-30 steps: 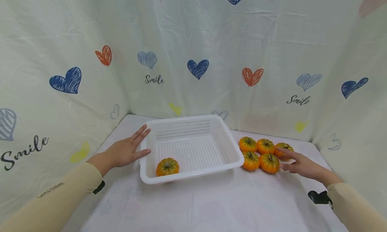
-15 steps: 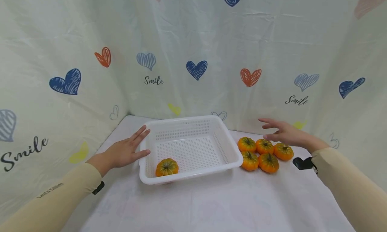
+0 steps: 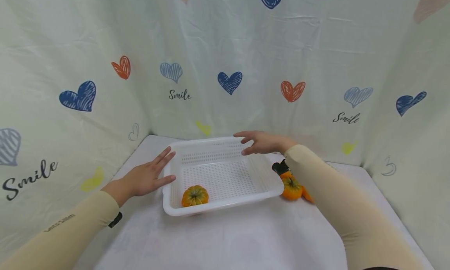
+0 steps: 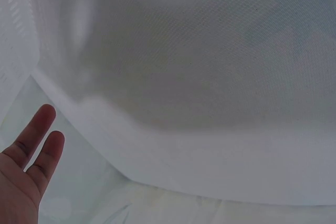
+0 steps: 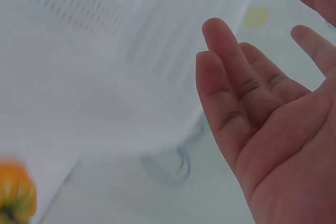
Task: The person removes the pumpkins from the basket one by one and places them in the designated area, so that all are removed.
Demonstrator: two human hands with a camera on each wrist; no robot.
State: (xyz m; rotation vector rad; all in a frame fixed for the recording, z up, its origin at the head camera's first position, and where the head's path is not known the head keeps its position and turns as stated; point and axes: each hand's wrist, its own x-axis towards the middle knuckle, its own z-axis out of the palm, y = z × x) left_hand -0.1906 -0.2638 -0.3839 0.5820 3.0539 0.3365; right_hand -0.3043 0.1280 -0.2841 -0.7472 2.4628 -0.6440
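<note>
A white plastic basket (image 3: pixel 225 204) with slotted walls stands on the table. One small orange-green pumpkin (image 3: pixel 195 196) lies inside, at its front left. My left hand (image 3: pixel 144 178) rests at the basket's left rim, fingers spread and straight. Over the back right corner of the basket hovers my right hand (image 3: pixel 263 142). Its palm is bare in the right wrist view, with the fingers (image 5: pixel 218 85) extended and loosely bent. To the right of the basket, a few pumpkins (image 3: pixel 291 190) show partly; my right forearm hides the others.
A white cloth covers the table (image 3: pixel 218 238). Behind and at both sides hangs a pale curtain (image 3: pixel 260 59) printed with hearts and the word "Smile". My right sleeve (image 3: pixel 334 199) crosses over the table's right side.
My right hand has risen from beside the pumpkins on the right and swung left, over the basket's back right corner. The left hand, the basket and the pumpkin inside it stay in place.
</note>
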